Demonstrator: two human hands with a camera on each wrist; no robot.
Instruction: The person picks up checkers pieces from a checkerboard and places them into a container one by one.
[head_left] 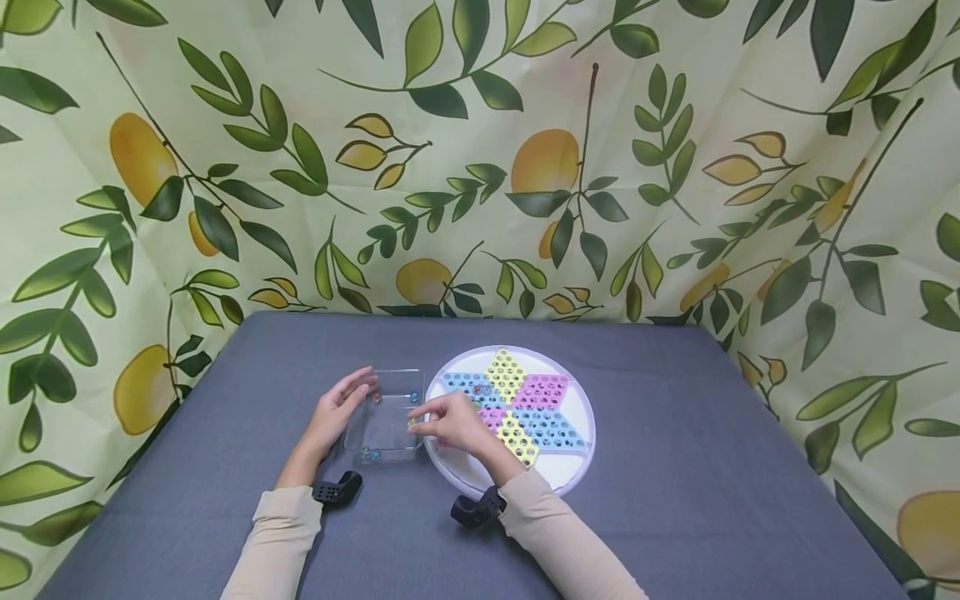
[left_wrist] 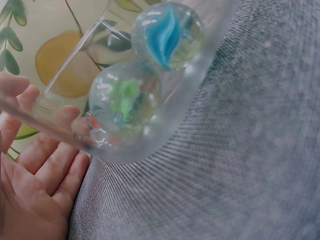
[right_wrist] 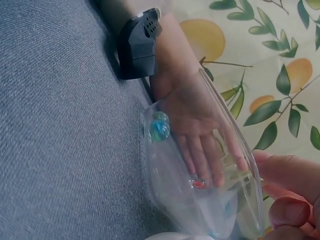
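- Marble of yellow-green glass (head_left: 412, 422): pinched between thumb and index finger of bare right hand (head_left: 453, 421), at right side of clear rectangular box (head_left: 384, 429).
- Bare left hand (head_left: 335, 412): fingers loosely extended at left wall of box, nothing gripped.
- Inside box: blue-swirled glass marble (left_wrist: 169, 36), green-swirled glass marble (left_wrist: 124, 100), red-marked glass marble (right_wrist: 198, 183).
- Right of box, just beside: round white board (head_left: 572, 402) with star of yellow, blue and pink perforated sections.
- Beneath: grey cloth (head_left: 660, 433).
- Behind: cream leaf-and-fruit fabric (head_left: 480, 242).

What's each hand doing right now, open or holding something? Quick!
Left hand: open, beside the clear box.
Right hand: closed, apparently pinching a yellow-green marble.
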